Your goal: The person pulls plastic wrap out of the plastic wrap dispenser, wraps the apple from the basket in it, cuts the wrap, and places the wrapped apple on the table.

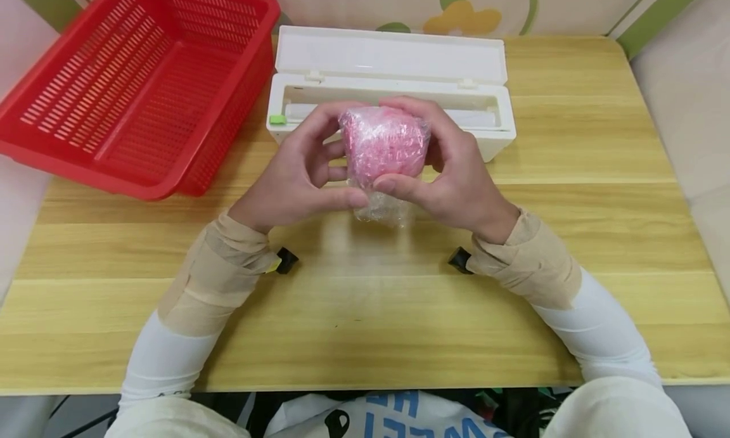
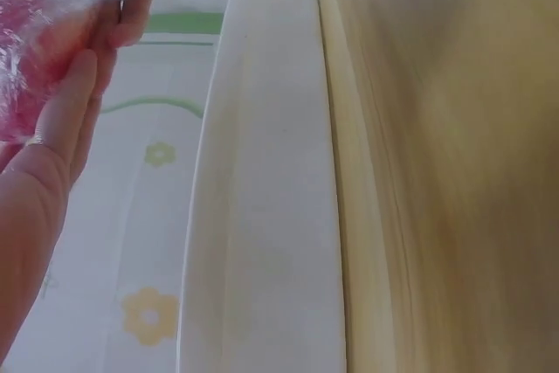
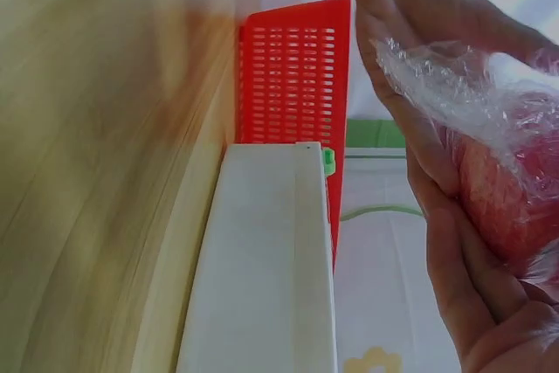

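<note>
Pink object wrapped in cling film [image 1: 384, 148]: held up over the middle of the wooden table [image 1: 365, 311], just in front of the white cling-film dispenser box [image 1: 393, 96]. Exact item under the film can't be told; pink, rounded, film crinkled, a loose tail of clear wrap hanging below.

Your left hand [image 1: 296, 172] cups its left side, fingers curled over the top and thumb pressed along the near lower edge. Your right hand [image 1: 450, 172] mirrors this on the right side, fingers curled round the far face, thumb lying across the near lower edge, tip close to the left thumb. Both hands grip the wrapped object between them.

Dispenser box: lid open and tipped back toward the far wall, a green tab [image 1: 277, 119] at its left end.

Red slatted plastic basket [image 1: 137, 83]: far left, tilted, touching or just beside the dispenser's left end.

Right wrist view: film [image 3: 463, 85] bunched against your palm, basket [image 3: 293, 76] beyond.
</note>
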The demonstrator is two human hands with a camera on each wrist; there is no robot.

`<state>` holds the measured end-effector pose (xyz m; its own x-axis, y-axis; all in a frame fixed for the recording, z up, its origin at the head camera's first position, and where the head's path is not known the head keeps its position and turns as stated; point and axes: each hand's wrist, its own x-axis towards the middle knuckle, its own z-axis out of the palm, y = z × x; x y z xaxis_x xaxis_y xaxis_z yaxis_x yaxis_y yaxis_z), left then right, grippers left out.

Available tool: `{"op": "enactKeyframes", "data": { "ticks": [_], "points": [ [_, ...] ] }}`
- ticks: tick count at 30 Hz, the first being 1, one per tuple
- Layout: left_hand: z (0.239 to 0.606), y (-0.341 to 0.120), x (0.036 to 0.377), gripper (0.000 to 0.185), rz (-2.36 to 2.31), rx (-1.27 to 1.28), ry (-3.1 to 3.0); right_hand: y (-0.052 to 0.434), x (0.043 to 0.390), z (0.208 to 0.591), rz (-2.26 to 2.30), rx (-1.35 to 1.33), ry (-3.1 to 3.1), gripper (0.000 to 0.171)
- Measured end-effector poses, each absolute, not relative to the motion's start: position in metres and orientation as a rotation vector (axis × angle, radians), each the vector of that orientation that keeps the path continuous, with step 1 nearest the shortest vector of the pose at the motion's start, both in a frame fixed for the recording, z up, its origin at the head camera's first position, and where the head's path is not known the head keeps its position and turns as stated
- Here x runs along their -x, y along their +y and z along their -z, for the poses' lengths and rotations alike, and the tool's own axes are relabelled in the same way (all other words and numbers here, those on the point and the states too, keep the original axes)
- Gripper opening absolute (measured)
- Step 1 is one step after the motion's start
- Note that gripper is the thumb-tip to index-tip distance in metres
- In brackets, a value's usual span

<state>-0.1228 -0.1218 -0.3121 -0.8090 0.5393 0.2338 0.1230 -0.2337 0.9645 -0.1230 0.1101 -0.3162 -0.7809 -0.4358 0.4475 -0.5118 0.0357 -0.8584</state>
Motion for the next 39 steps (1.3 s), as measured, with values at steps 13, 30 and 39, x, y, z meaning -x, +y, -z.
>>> {"op": "enactKeyframes", "data": {
  "ticks": [13,30,39],
  "points": [
    [0.312,-0.119,0.122,0.074,-2.017,-0.761,1.871,0.116,0.126,0.317,-1.956,-0.975,-2.271,0.086],
    [0.32,-0.121,0.128,0.102,-2.04,-0.721,1.892,0.122,0.133,0.316,-1.882,-1.064,-2.453,0.093],
    [0.322,-0.126,0.131,0.091,-2.047,-0.841,1.869,0.127,0.14,0.32,-2.029,-1.177,-2.279,0.079]
  ]
}}
